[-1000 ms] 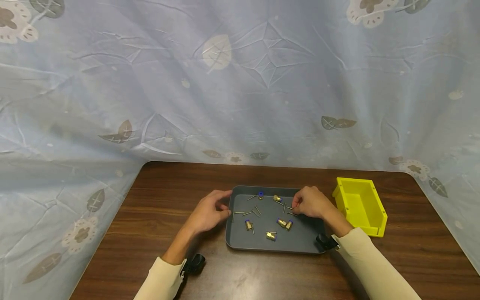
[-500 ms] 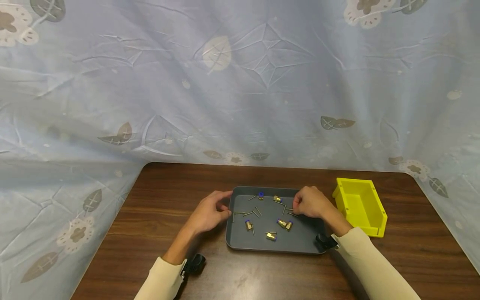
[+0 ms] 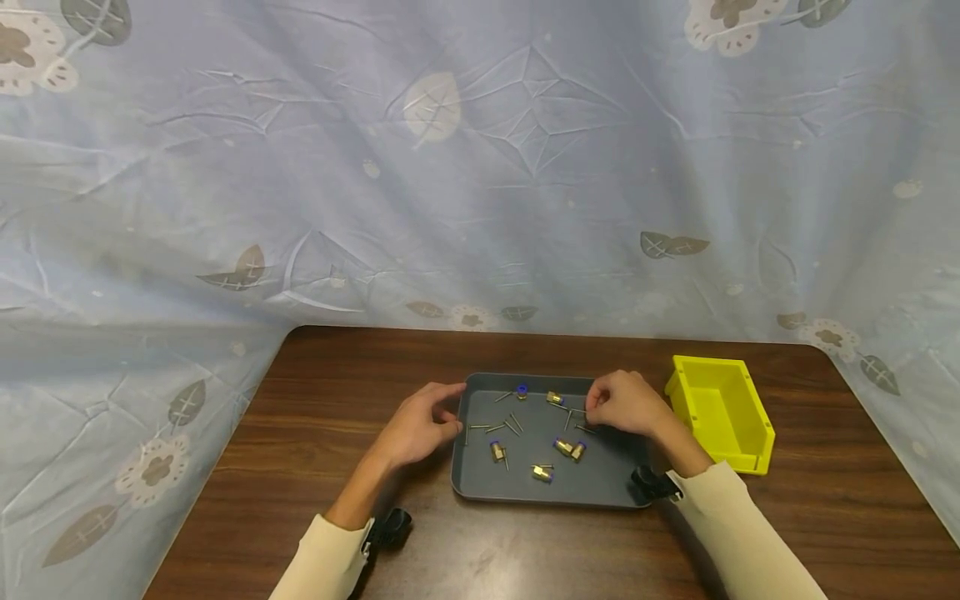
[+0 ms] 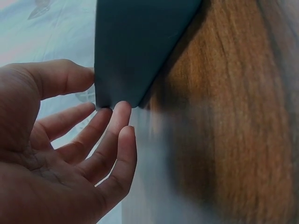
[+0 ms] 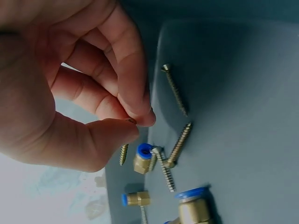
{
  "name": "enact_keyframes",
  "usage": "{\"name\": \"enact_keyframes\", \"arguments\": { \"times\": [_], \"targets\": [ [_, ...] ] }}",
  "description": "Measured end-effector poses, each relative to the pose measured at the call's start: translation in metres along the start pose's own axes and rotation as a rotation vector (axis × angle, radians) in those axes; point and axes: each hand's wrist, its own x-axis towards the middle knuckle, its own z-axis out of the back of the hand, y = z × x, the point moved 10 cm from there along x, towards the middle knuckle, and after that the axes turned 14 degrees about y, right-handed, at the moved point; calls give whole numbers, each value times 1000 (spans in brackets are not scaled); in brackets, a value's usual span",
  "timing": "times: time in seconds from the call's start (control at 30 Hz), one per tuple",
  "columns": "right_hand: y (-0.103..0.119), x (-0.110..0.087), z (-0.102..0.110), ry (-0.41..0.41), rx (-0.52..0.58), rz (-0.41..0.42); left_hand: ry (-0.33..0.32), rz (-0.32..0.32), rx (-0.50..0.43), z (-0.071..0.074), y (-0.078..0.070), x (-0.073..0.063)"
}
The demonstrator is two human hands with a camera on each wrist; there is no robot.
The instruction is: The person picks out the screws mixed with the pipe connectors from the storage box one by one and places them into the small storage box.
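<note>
Head view: wood table [image 3: 247,500] spans the lower frame.
Left hand [image 3: 415,425]: left of lower centre; fingers loosely spread, nothing gripped, thumb at the left edge of the tray [image 3: 480,479].
Tray contents: lower centre; loose screws [image 5: 175,91] and blue-collared brass fittings [image 3: 542,473].
Right hand [image 3: 626,404]: over the tray's right part; thumb and fingertips pinch one gold screw [image 5: 124,155].
Yellow bin [image 3: 716,417]: lower right.

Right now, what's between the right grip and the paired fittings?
In the head view, a loose screw lies between the right grip and the paired brass push-fit fittings.
</note>
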Motion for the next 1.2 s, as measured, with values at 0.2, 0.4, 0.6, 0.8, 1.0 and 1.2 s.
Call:
{"name": "enact_keyframes", "arguments": {
  "times": [0.2, 0.4, 0.6, 0.8, 1.0, 1.2],
  "targets": [
    [-6, -6, 4, -44, 46, 5, -4, 19, -29, 1, 4, 1],
    [-10, -15, 9, -93, 117, 17, -3, 36, -39, 2, 6, 0],
    [-12, -25, 14, -124, 215, 9, -3, 46, -53, 2, 9, 0],
    [-15, -37, 19, -138, 275, -23, -5, 49, -74, 0, 10, 0],
    [-16, -51, 27, -180, 292, -51, -7, 54, -75, 0, 10, 0],
    [-21, -63, 34, -213, 332, -73, -1, 53, -86, -1, 11, 1]
  ]
}}
